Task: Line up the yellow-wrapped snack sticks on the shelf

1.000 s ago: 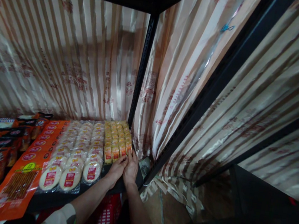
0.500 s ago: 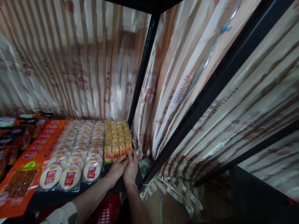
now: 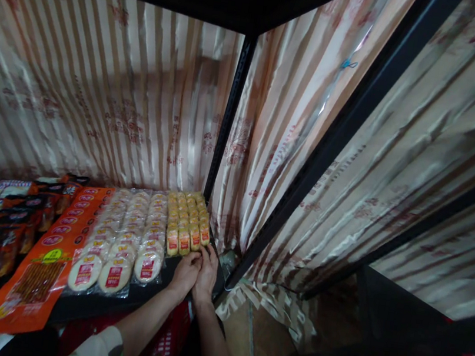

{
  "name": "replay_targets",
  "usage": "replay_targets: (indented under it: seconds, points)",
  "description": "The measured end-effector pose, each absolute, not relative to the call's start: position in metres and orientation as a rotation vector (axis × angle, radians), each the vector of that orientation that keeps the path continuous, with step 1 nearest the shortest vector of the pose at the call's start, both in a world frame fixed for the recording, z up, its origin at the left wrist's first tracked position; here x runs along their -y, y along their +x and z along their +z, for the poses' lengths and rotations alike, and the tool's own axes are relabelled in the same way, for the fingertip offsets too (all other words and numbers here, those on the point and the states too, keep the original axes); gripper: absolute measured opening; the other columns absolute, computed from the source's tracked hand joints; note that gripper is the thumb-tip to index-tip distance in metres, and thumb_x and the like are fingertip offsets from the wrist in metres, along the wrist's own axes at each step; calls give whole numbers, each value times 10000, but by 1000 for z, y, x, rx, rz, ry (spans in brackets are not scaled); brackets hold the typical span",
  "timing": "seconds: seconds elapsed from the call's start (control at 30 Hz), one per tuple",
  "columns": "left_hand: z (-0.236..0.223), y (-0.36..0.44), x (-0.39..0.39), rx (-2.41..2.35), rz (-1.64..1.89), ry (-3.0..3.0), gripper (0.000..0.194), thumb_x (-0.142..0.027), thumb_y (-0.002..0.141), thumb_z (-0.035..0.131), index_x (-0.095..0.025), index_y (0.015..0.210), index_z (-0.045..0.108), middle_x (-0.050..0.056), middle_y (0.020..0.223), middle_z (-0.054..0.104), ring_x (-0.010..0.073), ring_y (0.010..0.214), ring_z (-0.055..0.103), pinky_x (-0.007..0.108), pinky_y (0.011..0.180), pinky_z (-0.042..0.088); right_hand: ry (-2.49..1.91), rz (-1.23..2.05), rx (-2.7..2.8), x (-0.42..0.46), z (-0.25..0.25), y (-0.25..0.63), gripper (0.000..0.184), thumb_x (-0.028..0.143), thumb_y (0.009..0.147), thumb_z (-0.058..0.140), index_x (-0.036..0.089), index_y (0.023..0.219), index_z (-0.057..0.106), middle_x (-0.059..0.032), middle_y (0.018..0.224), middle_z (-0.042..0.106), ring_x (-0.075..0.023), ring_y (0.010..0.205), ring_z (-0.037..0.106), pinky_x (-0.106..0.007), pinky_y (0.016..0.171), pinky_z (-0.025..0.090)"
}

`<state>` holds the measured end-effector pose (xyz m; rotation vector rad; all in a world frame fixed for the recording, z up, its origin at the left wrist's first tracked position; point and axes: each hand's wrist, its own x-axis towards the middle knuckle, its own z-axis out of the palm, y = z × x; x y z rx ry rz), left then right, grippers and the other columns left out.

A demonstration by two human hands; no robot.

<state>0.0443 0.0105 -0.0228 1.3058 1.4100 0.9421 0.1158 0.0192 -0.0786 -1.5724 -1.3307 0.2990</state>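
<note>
Small oblong yellow plastic-wrapped packs (image 3: 187, 218) stand in seemingly complete rows on the flat black shelf (image 3: 166, 273), left hand (image 3: 186, 273) and right hand (image 3: 206, 273) side by side at their front, grip and remaining adjustment indeterminable.

A shop (snack packets (image 3: 185, 227) along a dark shelf (image 3: 88, 306)).

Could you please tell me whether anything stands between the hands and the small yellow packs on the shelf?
Nothing visible does: the left hand and right hand are right at the front of the yellow packs. The round white packs lie to the left.
</note>
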Motion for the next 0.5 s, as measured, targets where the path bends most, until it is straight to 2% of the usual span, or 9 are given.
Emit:
replay_targets:
  seconds: [0.23,0.5]
  points:
    - [-12,38,21,-1551,834,1445,251,-135,768,384,-160,850,620,73,905,666,160,847,593,246,798,416,-1519,351,1315,16,-75,103,381,167,720,385,196,1009,631,-74,1123,552,-178,1062,495,-323,931,403]
    - [-31,12,76,-1580,887,1464,314,-139,766,343,-169,921,615,88,962,647,193,926,570,281,880,395,-1429,473,1358,68,-83,75,326,178,755,361,193,945,626,-73,1000,601,-178,978,548,-341,904,431]
